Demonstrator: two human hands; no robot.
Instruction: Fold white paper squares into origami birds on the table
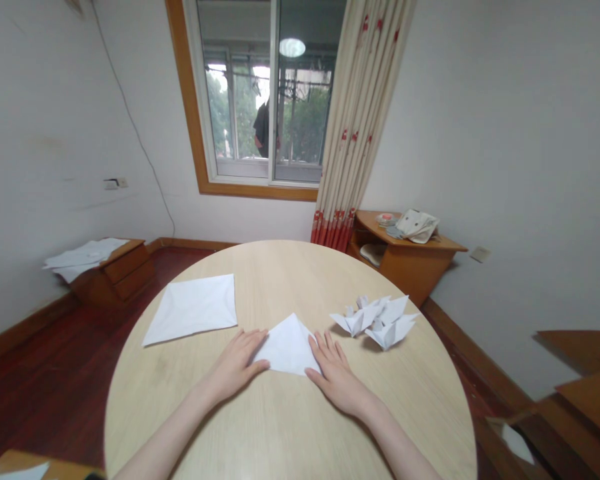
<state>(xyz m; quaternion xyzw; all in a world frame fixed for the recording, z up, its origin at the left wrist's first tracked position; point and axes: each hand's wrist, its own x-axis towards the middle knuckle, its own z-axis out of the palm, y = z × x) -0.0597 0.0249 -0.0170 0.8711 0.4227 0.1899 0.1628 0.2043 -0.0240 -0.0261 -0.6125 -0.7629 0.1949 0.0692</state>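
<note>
A white sheet of paper folded to a triangle (291, 347) lies on the round table, its peak pointing away from me. My left hand (239, 363) rests flat at its left corner, thumb and fingers apart on the paper's edge. On the opposite corner lies my right hand (334, 370), fingers spread and thumb on the lower edge. Neither hand grips the paper. Right of my right hand sits a cluster of folded paper figures (380, 320) with pointed tips. Beyond my left hand is a flat stack of white paper (194, 308).
The round wooden table (280, 433) stands before a window (270, 100) with a long curtain (357, 120). A corner cabinet (410, 257) holding a cloth bag (419, 225) is behind it on the right. At left stands a low drawer cabinet (127, 270) with papers on top.
</note>
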